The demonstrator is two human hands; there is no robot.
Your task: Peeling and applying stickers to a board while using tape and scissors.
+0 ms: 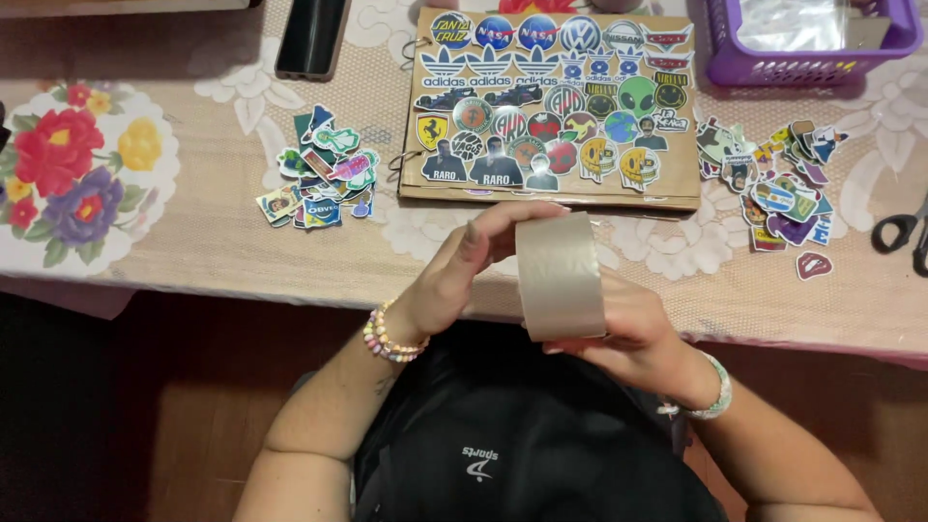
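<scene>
You grip the tape roll (561,275) between both hands: right hand (633,333) cradles it underneath, left hand (464,266) pinches its top edge, apparently hunting the loose end. Just beyond lies the sticker board (551,106).

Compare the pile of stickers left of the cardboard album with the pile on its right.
The left sticker pile is smaller and tightly heaped; the right sticker pile is larger and spread wider, with one red sticker lying apart at its lower edge. The left pile sits near the black phone; the right pile lies below the purple basket and beside the scissors. Both are loose cut-out stickers lying on the lace tablecloth, untouched by the hands.
</scene>
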